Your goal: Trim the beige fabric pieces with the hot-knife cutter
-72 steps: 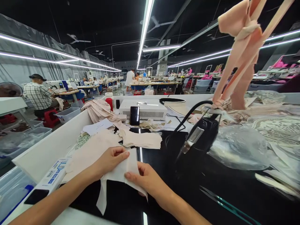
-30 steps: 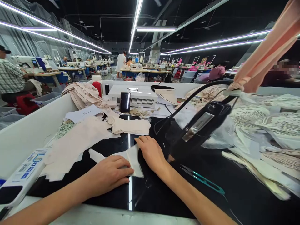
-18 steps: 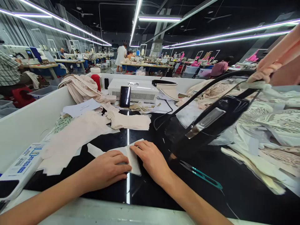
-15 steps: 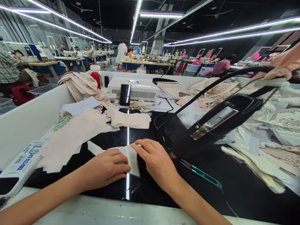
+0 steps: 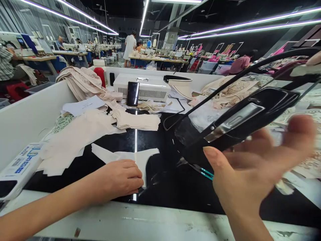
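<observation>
My left hand (image 5: 120, 177) lies palm down with its fingers flat on a cream cut fabric piece (image 5: 142, 157) on the black work surface. That piece has curved edges and a strip reaching out to the left. My right hand (image 5: 255, 167) is raised, blurred, its fingers spread with nothing visible in them. It is just in front of a tilted black device (image 5: 240, 120) with a silver plate; whether they touch I cannot tell. Teal-handled thread snips (image 5: 204, 171) lie beneath the device, partly covered by my right thumb and palm.
Stacked cream fabric pieces (image 5: 136, 120) and a larger pale cloth (image 5: 75, 137) lie left of centre. Behind them stand a phone (image 5: 132, 93) and a white vented box (image 5: 144, 88). Lace pieces (image 5: 228, 88) are heaped at the right. A white wall (image 5: 32, 113) edges the left side.
My right hand has let go of the fabric piece and moved up and right towards the black device, its fingers spreading. My left hand stays on the fabric. The view has tilted down slightly.
</observation>
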A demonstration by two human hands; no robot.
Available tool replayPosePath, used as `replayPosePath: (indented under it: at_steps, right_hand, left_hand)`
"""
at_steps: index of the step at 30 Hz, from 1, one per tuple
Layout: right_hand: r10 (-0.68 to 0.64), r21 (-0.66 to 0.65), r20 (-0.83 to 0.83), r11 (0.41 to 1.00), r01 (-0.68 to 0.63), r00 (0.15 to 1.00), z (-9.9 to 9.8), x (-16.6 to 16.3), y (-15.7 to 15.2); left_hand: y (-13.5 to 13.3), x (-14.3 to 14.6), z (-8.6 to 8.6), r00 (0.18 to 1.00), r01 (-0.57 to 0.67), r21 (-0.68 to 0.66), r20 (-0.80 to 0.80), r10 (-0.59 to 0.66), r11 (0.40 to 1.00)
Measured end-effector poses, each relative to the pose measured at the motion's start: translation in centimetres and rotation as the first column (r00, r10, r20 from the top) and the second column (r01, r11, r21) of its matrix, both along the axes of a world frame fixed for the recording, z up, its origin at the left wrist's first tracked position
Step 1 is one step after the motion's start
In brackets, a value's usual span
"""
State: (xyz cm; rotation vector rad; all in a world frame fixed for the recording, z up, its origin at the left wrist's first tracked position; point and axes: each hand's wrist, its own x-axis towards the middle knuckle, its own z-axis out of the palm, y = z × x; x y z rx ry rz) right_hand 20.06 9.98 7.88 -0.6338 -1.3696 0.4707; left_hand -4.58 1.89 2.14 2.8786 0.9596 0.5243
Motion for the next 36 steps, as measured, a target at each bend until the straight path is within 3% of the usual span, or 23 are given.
replayPosePath:
  at_steps: [2, 4, 7, 14, 16, 19, 23, 36]
  right_hand:
    - [0.112, -0.106, -0.021, 0.988, -0.114, 0.993, 0.0, -0.9, 0.3]
    - [0.13, -0.176, -0.009, 0.976, -0.129, 0.992, -0.3, -1.3, 0.7]
    - [0.162, -0.181, 0.001, 0.971, -0.159, 0.987, -0.4, -1.7, 0.9]
    - [0.394, -0.205, -0.084, 0.892, -0.403, 0.915, 0.3, -3.2, -0.3]
    - [0.441, -0.227, -0.105, 0.862, -0.453, 0.891, 0.1, -3.6, -0.9]
    - [0.528, -0.238, -0.156, 0.8, -0.551, 0.835, -0.3, -4.1, -2.1]
    - [0.576, -0.188, -0.203, 0.771, -0.609, 0.792, -0.8, -4.9, -3.6]
    - [0.542, -0.175, -0.245, 0.791, -0.586, 0.804, -2.0, -6.7, -4.3]
  left_hand:
    - [0.0, 0.4, 0.0, 1.0, 0.022, 0.024, -0.012, -0.022, 0.999]
    - [0.1, 0.8, -0.1, 0.999, 0.034, 0.074, -0.012, -0.034, 0.997]
    - [0.1, 1.2, -0.2, 0.999, 0.032, 0.162, -0.048, -0.024, 0.986]
    - [0.0, 1.8, -1.5, 0.997, -0.008, 0.227, -0.071, 0.025, 0.974]
    - [-0.1, 2.0, -2.0, 0.999, -0.043, 0.189, -0.024, 0.048, 0.981]
    - [-0.2, 2.1, -2.1, 0.983, -0.14, -0.03, 0.115, 0.142, 0.99]
    - [-0.4, 2.1, -1.5, 0.916, -0.237, -0.297, 0.25, 0.315, 0.925]
    - [-0.4, 2.1, -1.4, 0.903, -0.228, -0.326, 0.283, 0.325, 0.918]
